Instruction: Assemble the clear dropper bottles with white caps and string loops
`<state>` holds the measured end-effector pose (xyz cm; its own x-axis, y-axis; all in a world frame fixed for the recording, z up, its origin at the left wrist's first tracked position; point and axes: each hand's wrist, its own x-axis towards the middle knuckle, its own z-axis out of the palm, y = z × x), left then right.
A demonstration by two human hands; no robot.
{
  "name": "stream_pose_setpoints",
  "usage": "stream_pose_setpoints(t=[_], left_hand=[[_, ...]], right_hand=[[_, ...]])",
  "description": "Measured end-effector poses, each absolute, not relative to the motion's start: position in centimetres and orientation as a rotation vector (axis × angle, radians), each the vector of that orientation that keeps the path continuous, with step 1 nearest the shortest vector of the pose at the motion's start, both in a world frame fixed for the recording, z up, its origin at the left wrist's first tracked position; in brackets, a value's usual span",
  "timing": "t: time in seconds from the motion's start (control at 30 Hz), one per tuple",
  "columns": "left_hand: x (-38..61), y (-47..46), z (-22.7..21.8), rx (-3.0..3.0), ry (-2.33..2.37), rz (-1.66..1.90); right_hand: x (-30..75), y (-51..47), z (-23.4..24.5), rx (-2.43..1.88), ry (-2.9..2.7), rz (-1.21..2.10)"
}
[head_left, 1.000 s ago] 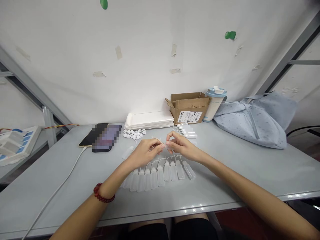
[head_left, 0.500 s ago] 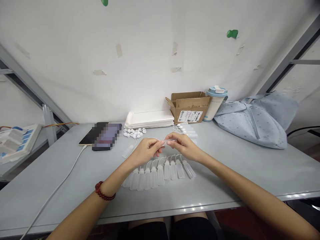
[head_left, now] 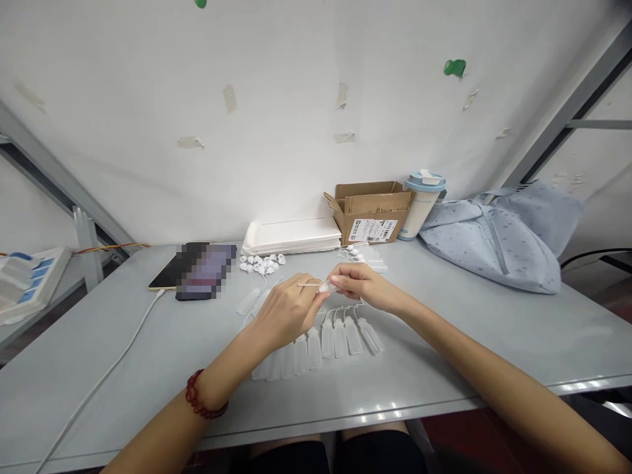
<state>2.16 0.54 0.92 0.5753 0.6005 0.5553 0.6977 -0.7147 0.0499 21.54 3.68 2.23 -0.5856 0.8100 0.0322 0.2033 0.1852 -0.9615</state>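
My right hand (head_left: 363, 284) pinches a small clear plastic bottle (head_left: 332, 287) with a white neck or cap end and a thin white tube pointing left. My left hand (head_left: 289, 308) is closed around the tube end of that same bottle, thumb against the neck; its fingertips are partly hidden. Below my hands lies a row of translucent bottles (head_left: 340, 339) with thin white tubes at their tops, partly covered by my left hand. A loose bottle (head_left: 248, 301) lies left of my left hand. Behind it sits a pile of small white caps (head_left: 261, 264).
Along the wall are a stack of white flat packs (head_left: 296, 237), a cardboard box (head_left: 372, 214), a lidded cup (head_left: 421, 207) and a blue cloth bag (head_left: 488, 247). More clear bottles (head_left: 372, 258) lie before the box. Two phones (head_left: 205, 273) and a white cable (head_left: 113, 355) are at the left.
My left hand has turned over so its back faces up, coming closer to my right hand. The bottle with its tube shows more clearly between them. The view has shifted slightly.
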Motion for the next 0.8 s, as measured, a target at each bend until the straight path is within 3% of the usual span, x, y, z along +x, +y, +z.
stream_pose_setpoints(t=[0.33, 0.8], left_hand=[[0.4, 2.0, 1.7, -2.492, -1.544, -0.828], [-0.4, 2.9, 1.7, -2.432, -1.784, -0.805]], right_hand=[[25.0, 5.4, 3.7, -1.178, -2.143, 0.821], [27.3, 5.5, 3.8, -1.811, -2.520, 0.498]])
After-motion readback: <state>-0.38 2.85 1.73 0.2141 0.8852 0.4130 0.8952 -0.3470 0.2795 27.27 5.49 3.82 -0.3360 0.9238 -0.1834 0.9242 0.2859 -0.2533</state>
